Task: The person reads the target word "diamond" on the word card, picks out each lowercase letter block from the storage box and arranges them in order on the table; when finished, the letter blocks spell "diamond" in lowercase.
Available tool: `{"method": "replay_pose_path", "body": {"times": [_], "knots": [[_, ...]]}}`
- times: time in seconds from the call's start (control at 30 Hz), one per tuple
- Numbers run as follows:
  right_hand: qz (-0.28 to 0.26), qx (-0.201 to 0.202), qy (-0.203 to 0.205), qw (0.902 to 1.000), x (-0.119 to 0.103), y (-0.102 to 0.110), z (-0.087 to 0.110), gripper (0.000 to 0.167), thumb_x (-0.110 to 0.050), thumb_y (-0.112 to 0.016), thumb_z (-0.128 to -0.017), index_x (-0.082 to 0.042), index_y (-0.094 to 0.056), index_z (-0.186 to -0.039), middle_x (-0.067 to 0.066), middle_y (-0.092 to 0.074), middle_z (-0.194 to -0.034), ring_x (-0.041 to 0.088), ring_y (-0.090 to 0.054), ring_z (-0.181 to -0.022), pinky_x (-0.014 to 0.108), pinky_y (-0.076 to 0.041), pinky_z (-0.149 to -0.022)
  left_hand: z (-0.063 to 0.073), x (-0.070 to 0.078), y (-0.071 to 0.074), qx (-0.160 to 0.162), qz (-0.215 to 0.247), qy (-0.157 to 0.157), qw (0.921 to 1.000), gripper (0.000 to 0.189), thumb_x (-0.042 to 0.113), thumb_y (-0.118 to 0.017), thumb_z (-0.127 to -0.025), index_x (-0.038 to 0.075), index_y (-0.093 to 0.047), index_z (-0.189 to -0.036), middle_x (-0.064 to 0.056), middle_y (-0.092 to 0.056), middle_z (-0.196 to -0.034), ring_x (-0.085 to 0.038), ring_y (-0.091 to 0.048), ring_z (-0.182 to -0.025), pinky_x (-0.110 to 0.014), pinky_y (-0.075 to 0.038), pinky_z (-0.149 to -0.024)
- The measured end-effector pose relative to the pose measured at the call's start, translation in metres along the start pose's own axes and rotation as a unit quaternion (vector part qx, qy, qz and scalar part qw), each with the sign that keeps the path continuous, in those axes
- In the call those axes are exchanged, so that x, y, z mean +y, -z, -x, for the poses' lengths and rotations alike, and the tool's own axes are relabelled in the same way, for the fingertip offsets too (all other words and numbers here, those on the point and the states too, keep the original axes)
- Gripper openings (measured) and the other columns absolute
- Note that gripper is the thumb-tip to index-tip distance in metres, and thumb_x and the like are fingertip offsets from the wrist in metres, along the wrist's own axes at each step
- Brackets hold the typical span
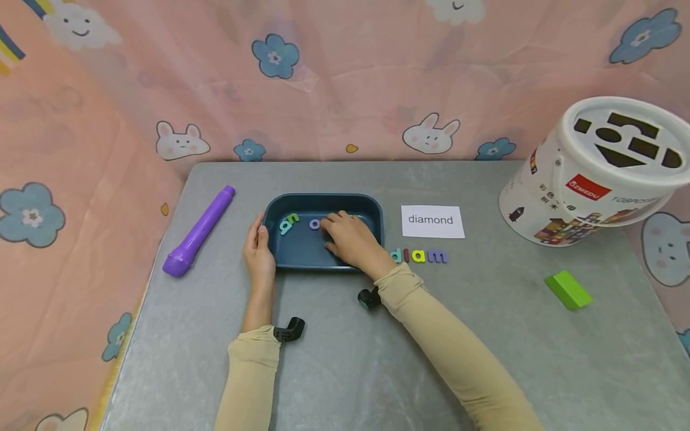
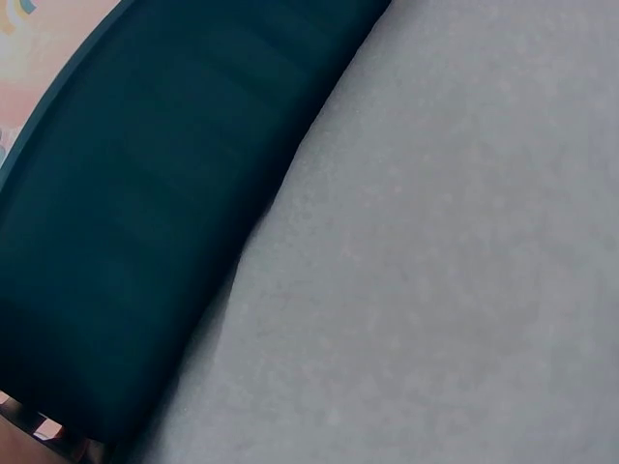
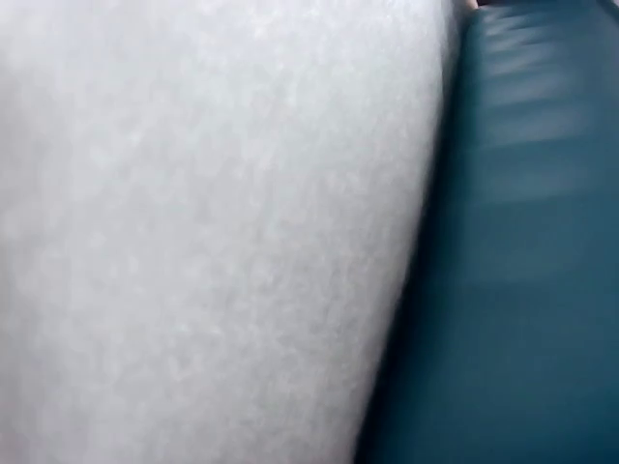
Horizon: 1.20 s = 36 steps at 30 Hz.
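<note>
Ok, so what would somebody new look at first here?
Likely the big white bucket at the right of the grey table. Next, the bright purple microphone-shaped toy lying left of the dark blue tray. Then maybe the row of colourful letters right of the tray, below the white "diamond" card.

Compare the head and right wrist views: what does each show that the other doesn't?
Only the head view clearly shows the left hand at the blue tray, the right hand reaching into it, letters inside, a letter row near the "diamond" card, a purple microphone-shaped object, a white lidded bucket, a green block and pink patterned cloth.

Only the right wrist view shows the tray's wall close up, with pale bands of shine; a sliver at its top edge is unidentifiable.

Both show the tray and the grey tabletop.
</note>
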State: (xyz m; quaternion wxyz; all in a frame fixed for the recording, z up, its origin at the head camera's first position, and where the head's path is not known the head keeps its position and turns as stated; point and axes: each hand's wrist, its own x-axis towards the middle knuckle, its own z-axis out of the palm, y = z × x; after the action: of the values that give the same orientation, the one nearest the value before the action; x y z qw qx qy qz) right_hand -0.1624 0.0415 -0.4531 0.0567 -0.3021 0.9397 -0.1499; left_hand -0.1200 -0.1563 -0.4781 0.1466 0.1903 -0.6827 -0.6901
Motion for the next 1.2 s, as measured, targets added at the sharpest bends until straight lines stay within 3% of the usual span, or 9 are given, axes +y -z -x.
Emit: {"method": "replay_pose_path", "body": {"times": [0.13, 0.2, 0.37, 0.5, 0.6, 0.7, 0.93, 1.07, 1.2], "knots": [[-0.005, -0.034, -0.007, 0.9994, 0.0, -0.002, -0.001, 0.062, -0.032, -0.07, -0.104, -0.02, -0.048, -0.161, 0.009, -0.052, -0.161, 0.035, -0.051, -0.138, 0.055, -0.049, -0.112, 0.0, 0.0, 0.0, -0.003, 0.001, 0.002, 1.0, 0.044, 0.019, -0.042, -0.116, 0.008, -0.053, -0.156, -0.01, -0.046, -0.167, -0.023, -0.032, -0.161, -0.039, -0.024, -0.133], [-0.007, -0.038, -0.007, 0.9992, 0.001, -0.003, -0.002, 0.059, -0.031, -0.069, -0.105, -0.021, -0.05, -0.16, 0.008, -0.051, -0.162, 0.035, -0.05, -0.139, 0.056, -0.049, -0.112, 0.001, 0.0, 0.0, -0.003, 0.002, 0.001, 1.0, 0.043, 0.019, -0.042, -0.116, 0.008, -0.053, -0.156, -0.01, -0.046, -0.167, -0.023, -0.032, -0.16, -0.039, -0.024, -0.133], [-0.004, -0.003, 0.006, 1.0, 0.002, -0.004, -0.001, 0.03, -0.022, -0.072, -0.103, -0.011, -0.071, -0.131, 0.009, -0.066, -0.142, 0.031, -0.059, -0.124, 0.05, -0.055, -0.105, 0.001, 0.0, 0.0, -0.003, -0.004, 0.001, 1.0, 0.043, 0.021, -0.043, -0.116, 0.01, -0.054, -0.156, -0.009, -0.046, -0.167, -0.022, -0.033, -0.16, -0.038, -0.025, -0.133], [0.0, 0.01, 0.015, 0.9998, 0.003, -0.001, 0.003, 0.007, -0.016, -0.071, -0.103, -0.01, -0.073, -0.105, 0.008, -0.07, -0.123, 0.027, -0.061, -0.109, 0.044, -0.057, -0.092, 0.0, 0.0, 0.0, -0.006, -0.003, 0.0, 1.0, 0.044, 0.021, -0.043, -0.116, 0.01, -0.053, -0.156, -0.009, -0.045, -0.167, -0.022, -0.032, -0.16, -0.038, -0.025, -0.133], [-0.029, 0.013, 0.016, 0.9994, 0.003, 0.004, 0.008, 0.008, -0.014, -0.07, -0.104, -0.009, -0.07, -0.098, 0.006, -0.07, -0.107, 0.024, -0.062, -0.096, 0.04, -0.055, -0.084, 0.0, -0.001, 0.001, -0.006, -0.003, 0.0, 1.0, 0.044, 0.02, -0.043, -0.116, 0.009, -0.053, -0.157, -0.009, -0.045, -0.168, -0.022, -0.032, -0.16, -0.038, -0.025, -0.133], [-0.082, 0.029, 0.014, 0.9961, 0.004, 0.011, 0.015, 0.007, -0.014, -0.073, -0.102, -0.01, -0.068, -0.099, 0.005, -0.07, -0.1, 0.021, -0.063, -0.091, 0.039, -0.056, -0.082, 0.001, -0.001, 0.001, -0.006, -0.003, 0.002, 1.0, 0.044, 0.02, -0.043, -0.116, 0.009, -0.053, -0.157, -0.009, -0.045, -0.168, -0.022, -0.032, -0.161, -0.039, -0.025, -0.133], [-0.194, 0.127, 0.026, 0.9723, 0.016, 0.028, 0.052, 0.031, -0.008, -0.08, -0.095, -0.003, -0.071, -0.125, 0.012, -0.075, -0.114, 0.025, -0.07, -0.098, 0.041, -0.061, -0.084, 0.001, 0.0, 0.0, -0.011, -0.004, 0.006, 0.9999, 0.044, 0.023, -0.043, -0.116, 0.011, -0.053, -0.157, -0.007, -0.044, -0.168, -0.021, -0.031, -0.161, -0.038, -0.024, -0.133], [-0.184, 0.206, 0.066, 0.9587, 0.033, 0.033, 0.081, 0.026, -0.011, -0.087, -0.088, -0.003, -0.077, -0.111, 0.01, -0.075, -0.102, 0.023, -0.069, -0.088, 0.04, -0.061, -0.075, 0.0, 0.0, 0.001, -0.009, 0.0, 0.007, 0.9999, 0.044, 0.022, -0.043, -0.116, 0.01, -0.052, -0.157, -0.007, -0.044, -0.168, -0.021, -0.031, -0.161, -0.038, -0.025, -0.133], [-0.152, 0.268, 0.079, 0.9479, 0.057, 0.037, 0.11, 0.028, -0.008, -0.094, -0.078, -0.004, -0.078, -0.101, 0.007, -0.072, -0.094, 0.021, -0.066, -0.084, 0.04, -0.059, -0.07, 0.001, -0.001, 0.001, -0.007, 0.001, 0.007, 1.0, 0.044, 0.022, -0.043, -0.116, 0.01, -0.052, -0.157, -0.008, -0.044, -0.168, -0.022, -0.031, -0.161, -0.039, -0.025, -0.133]]}}
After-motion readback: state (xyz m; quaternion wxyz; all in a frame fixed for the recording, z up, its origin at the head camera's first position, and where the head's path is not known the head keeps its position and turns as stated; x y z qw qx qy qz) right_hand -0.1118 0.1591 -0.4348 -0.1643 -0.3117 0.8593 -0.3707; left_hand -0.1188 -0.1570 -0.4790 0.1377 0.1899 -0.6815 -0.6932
